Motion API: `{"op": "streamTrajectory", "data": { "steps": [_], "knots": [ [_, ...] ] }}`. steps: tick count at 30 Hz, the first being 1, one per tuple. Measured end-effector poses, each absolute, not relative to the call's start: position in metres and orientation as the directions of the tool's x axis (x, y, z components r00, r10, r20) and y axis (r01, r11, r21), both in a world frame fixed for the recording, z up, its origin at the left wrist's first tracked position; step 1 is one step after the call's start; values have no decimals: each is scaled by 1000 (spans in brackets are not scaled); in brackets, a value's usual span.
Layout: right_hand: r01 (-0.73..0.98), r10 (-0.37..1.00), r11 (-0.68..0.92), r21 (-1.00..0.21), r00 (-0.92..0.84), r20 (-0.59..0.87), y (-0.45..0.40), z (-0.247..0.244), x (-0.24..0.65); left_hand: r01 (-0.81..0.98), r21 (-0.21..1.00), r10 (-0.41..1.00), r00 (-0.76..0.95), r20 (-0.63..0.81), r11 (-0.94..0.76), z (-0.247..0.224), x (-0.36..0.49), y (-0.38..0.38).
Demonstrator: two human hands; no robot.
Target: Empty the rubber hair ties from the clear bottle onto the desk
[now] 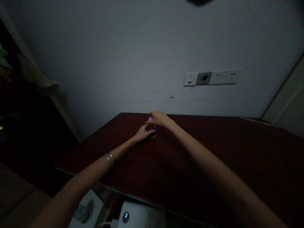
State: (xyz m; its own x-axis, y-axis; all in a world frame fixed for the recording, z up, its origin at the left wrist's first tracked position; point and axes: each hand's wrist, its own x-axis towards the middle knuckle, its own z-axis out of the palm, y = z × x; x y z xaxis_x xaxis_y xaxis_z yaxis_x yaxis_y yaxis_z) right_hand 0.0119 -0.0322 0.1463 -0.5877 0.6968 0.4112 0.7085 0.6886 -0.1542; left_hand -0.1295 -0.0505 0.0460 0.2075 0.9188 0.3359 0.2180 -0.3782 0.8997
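Note:
A small upright stack of coloured pieces (152,129) stands on the dark red-brown table (147,167), near its far edge. Pink is at the top, with red, blue and yellow lower down; the exact kind of piece is too small and dim to tell. My left hand (142,132) curves round the lower part, its thumb and fingers gripping about the blue level. From above, my right hand (158,118) closes its fingertips on the pink piece (150,118). Both hands partly cover the stack.
Behind the table rises a pale wall with switches and sockets (222,77). Below the front edge sit a white device (140,216) with a lit round display and a white box (86,210). A dark doorway opens at the left.

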Motion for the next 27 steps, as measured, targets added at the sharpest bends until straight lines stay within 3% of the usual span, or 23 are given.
{"op": "streamTrajectory", "data": {
  "steps": [7,15,24,27],
  "knots": [
    [479,574,815,-326,-747,336,-21,155,20,220,893,912,222,346,-393,44,-131,-49],
    [664,690,718,-208,-638,343,-26,147,14,215,903,918,228,324,-372,42,-131,-46],
    [475,564,820,-320,-767,306,-21,156,20,202,891,903,232,361,-408,43,-132,-48],
    [484,563,824,-295,-758,330,-24,152,18,239,885,910,222,351,-400,44,-131,-49]
  ]
}}
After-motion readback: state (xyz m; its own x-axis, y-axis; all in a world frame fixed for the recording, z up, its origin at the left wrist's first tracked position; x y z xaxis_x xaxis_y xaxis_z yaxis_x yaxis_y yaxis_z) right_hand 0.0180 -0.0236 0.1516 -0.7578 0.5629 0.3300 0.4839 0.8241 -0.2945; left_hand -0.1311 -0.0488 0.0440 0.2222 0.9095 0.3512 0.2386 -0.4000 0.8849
